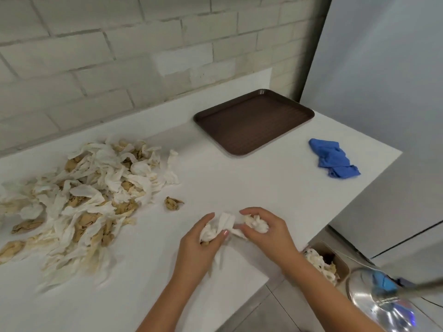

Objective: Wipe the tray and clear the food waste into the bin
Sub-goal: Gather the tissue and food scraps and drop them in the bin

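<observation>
Near the tabletop's (239, 183) near edge, the left hand (201, 240) and right hand (266, 233) each grip crumpled white tissue (226, 222), fingers (251, 212) curled round it. A heap of white and brown-stained scraps (84, 195) spreads over the left, one small brown scrap (173, 202) lying just apart. A brown tray (254, 121) lies far right, a blue cloth (334, 158) near it, and a bin (342, 267) holding scraps stands below the right edge.

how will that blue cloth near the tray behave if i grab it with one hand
Probably floppy: the blue cloth lies crumpled in soft folds on the counter, so it should droop from wherever it is pinched. Likely light for its size, since it looks thin. It seems unlikely to roll; it lies slumped near the tray.
</observation>
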Demonstrator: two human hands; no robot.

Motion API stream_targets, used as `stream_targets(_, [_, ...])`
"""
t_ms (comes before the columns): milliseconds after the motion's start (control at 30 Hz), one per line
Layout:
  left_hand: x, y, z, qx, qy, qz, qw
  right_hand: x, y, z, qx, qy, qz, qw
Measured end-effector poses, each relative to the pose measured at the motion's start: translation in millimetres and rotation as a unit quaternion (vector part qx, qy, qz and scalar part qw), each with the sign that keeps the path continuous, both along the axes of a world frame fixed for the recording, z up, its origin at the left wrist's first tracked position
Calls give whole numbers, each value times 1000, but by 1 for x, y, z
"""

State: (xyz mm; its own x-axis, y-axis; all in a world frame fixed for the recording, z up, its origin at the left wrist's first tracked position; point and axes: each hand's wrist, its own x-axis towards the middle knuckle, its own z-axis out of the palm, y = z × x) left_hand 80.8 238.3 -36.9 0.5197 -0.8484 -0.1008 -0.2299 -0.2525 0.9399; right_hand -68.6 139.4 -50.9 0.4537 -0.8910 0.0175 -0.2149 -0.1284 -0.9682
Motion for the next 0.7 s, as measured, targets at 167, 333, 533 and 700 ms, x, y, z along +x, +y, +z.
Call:
stream_targets(167, [-99,-62,21,24,144,-25,989,-107,-43,19,139,-157,-119,971])
stream_targets(333, [-219,-135,1,61,246,-42,966,-232,-101,8,180,-180,-205,945])
stream_targets(533, [-311,-205,-68,182,326,-10,928,-335,-157,-44,250,-156,-287,911])
stream_targets(700, [-335,-245,-138,277,328,21,903,-373,-195,-120,341,-143,-320,872])
